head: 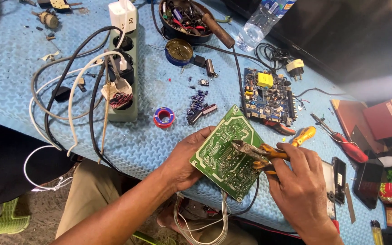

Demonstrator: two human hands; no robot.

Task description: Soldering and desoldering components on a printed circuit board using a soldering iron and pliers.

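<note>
My left hand [183,159] grips a green circuit board [218,156] by its left edge, solder side up and tilted, above the blue mat [159,145]. My right hand [296,181] holds yellow-handled cutting pliers [255,152]. Their metal jaws rest on the middle of the board. Thin grey wires [205,224] hang from the board's lower edge.
A blue circuit board [268,97], loose capacitors [198,106], a solder spool [164,117], a green power strip [125,72] with tangled cables, a soldering iron [218,31], a parts bowl [184,18], a water bottle [259,22], an orange-handled screwdriver [304,135] and a red one [341,140] lie around.
</note>
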